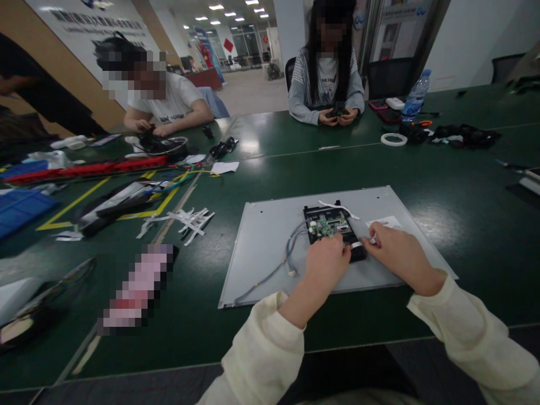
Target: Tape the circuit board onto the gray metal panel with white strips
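A black plastic frame with a green circuit board lies on a grey flat panel. My left hand is closed over the frame's near left part, and its fingertips hide whatever they grip. Beside it, my right hand pinches a narrow white strip at the frame's right edge. Another white strip curves loosely across the frame's far side. From the board's left, a bundle of grey wires with a small white connector runs over the panel.
White strips lie heaped left of the panel, above a blurred-out phone-shaped object. Two people sit across the green table, handling small dark parts. A water bottle and white tape roll stand at far right.
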A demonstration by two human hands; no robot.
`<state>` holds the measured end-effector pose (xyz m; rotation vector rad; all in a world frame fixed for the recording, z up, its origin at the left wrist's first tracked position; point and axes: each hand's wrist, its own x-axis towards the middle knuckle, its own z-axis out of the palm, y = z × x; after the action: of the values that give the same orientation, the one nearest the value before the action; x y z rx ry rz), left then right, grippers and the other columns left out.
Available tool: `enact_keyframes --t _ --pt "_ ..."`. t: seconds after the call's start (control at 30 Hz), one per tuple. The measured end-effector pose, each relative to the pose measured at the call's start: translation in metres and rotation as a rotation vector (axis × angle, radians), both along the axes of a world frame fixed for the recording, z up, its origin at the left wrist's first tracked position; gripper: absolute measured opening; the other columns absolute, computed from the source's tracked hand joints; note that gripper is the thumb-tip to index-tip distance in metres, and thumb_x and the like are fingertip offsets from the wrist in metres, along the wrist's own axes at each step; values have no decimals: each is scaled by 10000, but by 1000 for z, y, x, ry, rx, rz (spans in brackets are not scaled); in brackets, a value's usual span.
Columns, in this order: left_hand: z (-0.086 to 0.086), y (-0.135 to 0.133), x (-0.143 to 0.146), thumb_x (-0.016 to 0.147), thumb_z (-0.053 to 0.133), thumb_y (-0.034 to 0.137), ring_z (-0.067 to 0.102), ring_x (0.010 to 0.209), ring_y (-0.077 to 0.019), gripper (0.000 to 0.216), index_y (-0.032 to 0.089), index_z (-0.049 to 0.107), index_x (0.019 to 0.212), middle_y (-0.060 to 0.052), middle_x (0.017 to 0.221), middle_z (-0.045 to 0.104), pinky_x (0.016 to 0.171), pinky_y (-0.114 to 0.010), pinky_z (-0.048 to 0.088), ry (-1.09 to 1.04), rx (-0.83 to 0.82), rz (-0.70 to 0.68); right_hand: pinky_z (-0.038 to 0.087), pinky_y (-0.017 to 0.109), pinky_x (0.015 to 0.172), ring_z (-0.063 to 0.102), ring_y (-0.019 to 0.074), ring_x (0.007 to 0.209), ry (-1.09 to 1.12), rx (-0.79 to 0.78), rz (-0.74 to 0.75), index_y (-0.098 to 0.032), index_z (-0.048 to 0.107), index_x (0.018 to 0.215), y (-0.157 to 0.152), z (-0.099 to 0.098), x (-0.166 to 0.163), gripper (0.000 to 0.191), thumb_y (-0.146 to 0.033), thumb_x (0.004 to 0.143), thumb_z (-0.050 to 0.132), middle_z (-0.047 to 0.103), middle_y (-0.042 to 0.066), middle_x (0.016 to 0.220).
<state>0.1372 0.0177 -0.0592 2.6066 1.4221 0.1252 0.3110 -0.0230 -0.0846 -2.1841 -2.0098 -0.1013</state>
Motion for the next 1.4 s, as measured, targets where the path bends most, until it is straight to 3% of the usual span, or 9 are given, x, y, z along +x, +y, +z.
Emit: enact_keyframes --t 0.2,0.33,0.5,0.67,0.87,1.03,1.4 --pt "7 3 -16 887 474 335 667 754 -251 242 165 633 951 -94 785 689 616 -319 463 52 -22 62 217 267 491 588 168 592 -9 -13 -39 -213 502 876 -4 3 4 78 -283 864 469 638 6 726" --pt "9 3 -21 885 472 355 664 769 -245 252 173 632 953 -88 803 690 634 -318 471 97 -16 91 310 280 521 585 177 640 23 36 -29 -212 500 865 -5 3 8 61 -241 869 448 619 15 753" --pt "11 -3 -24 898 442 266 651 755 -217 179 184 583 972 -65 831 676 635 -303 463 80 29 74 460 343 831 575 217 964 242 186 157 -204 514 972 -4 -2 12 125 -270 877 467 602 76 1004" --pt "16 -8 -44 857 500 216 585 930 -244 158 184 532 1008 -74 985 605 727 -332 471 26 215 137 321 473 1084 340 278 1322 292 157 279 -231 414 1305 -10 -6 9 455 -441 902 442 382 107 1412" --pt "13 -9 -79 811 592 306 528 1004 -279 355 156 501 1119 -114 1090 542 826 -400 457 10 287 257 248 548 1118 121 300 1426 304 16 274 -290 235 1445 -17 -10 6 598 -519 912 376 173 69 1540" --pt "4 -9 -99 812 589 400 475 1181 -323 662 146 324 1364 -165 1325 468 925 -459 425 -21 242 265 224 567 1121 99 303 1430 332 -20 280 -314 196 1458 -18 -8 6 614 -532 911 371 143 62 1550" --pt "-2 -4 -115 886 509 295 501 1225 -273 490 117 388 1326 -159 1338 519 1026 -442 405 -56 162 209 190 530 1144 112 263 1433 434 -30 291 -331 202 1452 -21 2 0 587 -502 920 383 166 40 1544"
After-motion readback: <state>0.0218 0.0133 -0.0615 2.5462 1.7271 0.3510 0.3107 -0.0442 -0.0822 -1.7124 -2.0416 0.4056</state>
